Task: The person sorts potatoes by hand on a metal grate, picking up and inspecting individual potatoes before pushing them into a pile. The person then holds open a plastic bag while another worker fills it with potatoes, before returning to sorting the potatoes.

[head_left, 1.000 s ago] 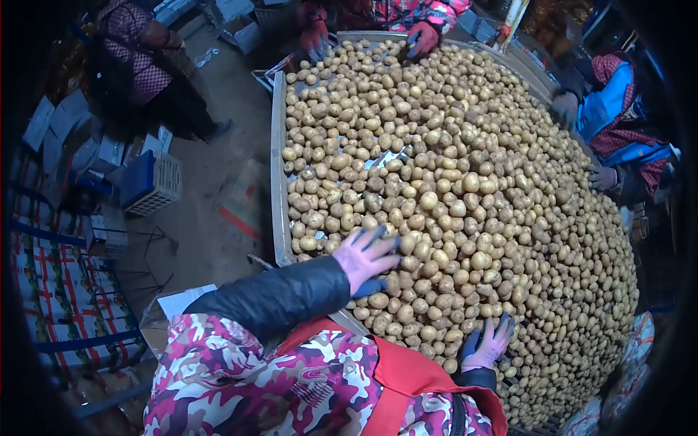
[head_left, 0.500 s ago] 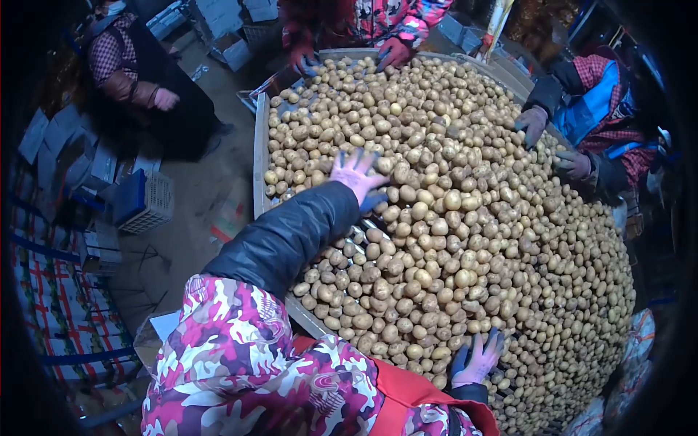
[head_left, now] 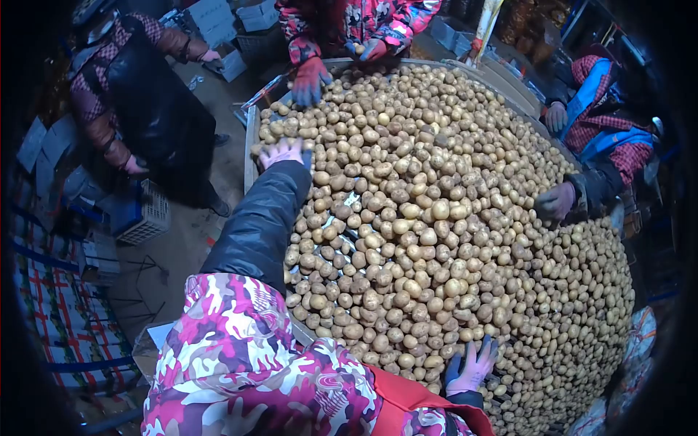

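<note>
A broad layer of small potatoes [head_left: 451,247] covers the sorting table in front of me. My left hand [head_left: 283,152], in a pink and dark blue glove, lies on the potatoes near the table's left rim [head_left: 251,138]; its fingers are spread. Lower right, my right hand [head_left: 471,369] in a matching glove rests on the potatoes, its fingers also apart. Nothing is held in either one, as far as shows. Between my arms, part of the table's slatted surface [head_left: 342,231] shows through thinner potatoes.
Across the table, a co-worker's gloved hand [head_left: 311,81] touches potatoes; their other hand [head_left: 372,49] holds potatoes. To the right, another person's gloved hand [head_left: 556,202] rests on the pile. A person in a dark apron [head_left: 160,123] stands left, near a white crate [head_left: 149,212].
My left hand has moved left and away from me, toward the rim. My right hand stays nearly in place. The far co-worker has lifted one hand with potatoes; the person at left has turned.
</note>
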Tool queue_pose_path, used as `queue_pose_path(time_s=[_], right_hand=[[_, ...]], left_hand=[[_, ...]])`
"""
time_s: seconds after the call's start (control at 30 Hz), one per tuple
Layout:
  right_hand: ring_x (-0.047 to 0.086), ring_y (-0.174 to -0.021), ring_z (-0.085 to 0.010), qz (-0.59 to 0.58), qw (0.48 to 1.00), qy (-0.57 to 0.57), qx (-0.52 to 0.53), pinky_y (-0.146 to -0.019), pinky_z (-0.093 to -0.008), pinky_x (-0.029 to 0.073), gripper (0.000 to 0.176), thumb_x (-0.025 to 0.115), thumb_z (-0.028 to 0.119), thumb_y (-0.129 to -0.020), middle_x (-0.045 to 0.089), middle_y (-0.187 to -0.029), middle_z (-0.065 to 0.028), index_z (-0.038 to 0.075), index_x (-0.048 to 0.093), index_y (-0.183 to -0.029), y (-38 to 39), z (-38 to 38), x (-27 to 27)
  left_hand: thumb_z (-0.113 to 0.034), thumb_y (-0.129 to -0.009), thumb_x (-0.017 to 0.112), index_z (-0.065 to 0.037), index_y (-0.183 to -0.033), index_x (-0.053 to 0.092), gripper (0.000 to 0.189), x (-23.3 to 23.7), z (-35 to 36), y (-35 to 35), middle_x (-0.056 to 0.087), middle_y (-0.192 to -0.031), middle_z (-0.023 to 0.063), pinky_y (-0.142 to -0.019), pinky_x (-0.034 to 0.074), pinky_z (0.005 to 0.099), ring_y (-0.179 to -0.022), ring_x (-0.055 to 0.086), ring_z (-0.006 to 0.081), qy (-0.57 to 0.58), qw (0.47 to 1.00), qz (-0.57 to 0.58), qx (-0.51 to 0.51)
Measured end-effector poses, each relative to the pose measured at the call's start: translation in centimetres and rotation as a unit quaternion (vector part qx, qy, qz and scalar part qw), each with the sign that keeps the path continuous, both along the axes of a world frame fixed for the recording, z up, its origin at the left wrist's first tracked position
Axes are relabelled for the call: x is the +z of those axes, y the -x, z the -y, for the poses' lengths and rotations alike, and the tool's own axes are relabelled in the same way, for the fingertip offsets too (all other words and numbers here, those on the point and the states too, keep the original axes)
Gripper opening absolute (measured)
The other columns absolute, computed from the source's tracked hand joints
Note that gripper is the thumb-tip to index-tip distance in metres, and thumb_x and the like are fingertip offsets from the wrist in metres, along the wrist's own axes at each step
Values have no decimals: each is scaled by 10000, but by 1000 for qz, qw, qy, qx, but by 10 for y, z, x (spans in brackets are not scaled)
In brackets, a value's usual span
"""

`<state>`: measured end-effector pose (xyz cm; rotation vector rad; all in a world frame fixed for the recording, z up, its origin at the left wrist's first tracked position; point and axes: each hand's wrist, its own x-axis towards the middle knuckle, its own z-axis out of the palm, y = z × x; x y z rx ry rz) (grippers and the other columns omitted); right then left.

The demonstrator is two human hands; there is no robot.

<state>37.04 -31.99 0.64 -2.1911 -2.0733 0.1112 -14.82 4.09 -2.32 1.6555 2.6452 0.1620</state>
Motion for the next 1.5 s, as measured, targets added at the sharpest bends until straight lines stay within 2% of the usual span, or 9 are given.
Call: queue_pose_path(time_s=[0.17,0.23,0.5,0.73,0.83,1.1,1.27,1.4,1.5], right_hand=[[242,-1487,-542,-9,1000,6,-4,-1192,-691,187,438,661,218,-897,356,-1556,-297,70,607,-1306,-2,1,-6],[234,-1491,-539,3,1000,1,-1,-1190,-693,188,452,665,217,-881,352,-1565,-280,69,611,-1304,-4,3,-8],[255,-1468,-551,7,1000,-10,6,-1173,-703,199,482,666,225,-850,356,-1571,-255,79,614,-1306,-5,1,-8],[273,-1455,-548,13,1000,4,-9,-1162,-704,210,493,653,245,-855,363,-1565,-264,83,606,-1318,-1,2,-10],[243,-1478,-545,8,1000,16,-15,-1164,-700,202,464,636,237,-883,336,-1591,-264,75,600,-1316,-1,1,-6],[209,-1510,-523,-7,1000,24,-14,-1185,-685,182,427,619,237,-913,313,-1612,-264,58,604,-1301,1,-1,-2],[251,-1476,-538,-7,1000,5,-15,-1191,-679,194,451,644,241,-874,354,-1576,-265,66,619,-1289,2,-1,-4],[232,-1499,-519,-13,1000,2,-13,-1212,-652,186,396,619,224,-920,338,-1596,-264,44,617,-1273,1,0,-4],[244,-1494,-513,-10,1000,-21,0,-1212,-649,190,387,625,222,-922,344,-1592,-263,40,618,-1264,-2,2,-9]], left_hand=[[-418,-971,548,-199,-1414,584,497,1,-14,-10,521,-1505,108,-1196,196,621,-1429,416,335,-10,998,-42,-41],[-418,-966,561,-187,-1414,586,505,-2,-30,-27,575,-1448,107,-1192,254,566,-1381,478,323,-102,979,39,-173],[-461,-945,596,-197,-1432,602,554,16,-113,-74,574,-1473,133,-1152,408,448,-1356,539,333,21,988,132,-74],[-283,-919,663,-226,-1418,612,505,12,-159,-32,691,-1312,142,-1042,505,417,-1186,664,323,202,911,159,-322],[-128,-854,661,-268,-1451,580,618,-48,-187,6,630,-1408,160,-1058,494,395,-1257,623,312,174,844,250,-440],[-52,-880,622,-202,-1422,601,563,13,-96,-29,625,-1389,165,-1090,477,408,-1284,599,346,113,917,161,-347],[-118,-956,696,-32,-1422,584,487,-30,-63,-9,630,-1365,103,-1070,462,359,-1256,583,201,-60,803,496,-326],[-160,-930,730,-34,-1541,442,687,4,2,-17,564,-1453,91,-1149,375,347,-1343,522,207,-87,668,661,-331],[-172,-924,759,-40,-1535,442,701,25,53,-34,576,-1428,95,-1107,470,369,-1287,581,218,-113,589,763,-241]])
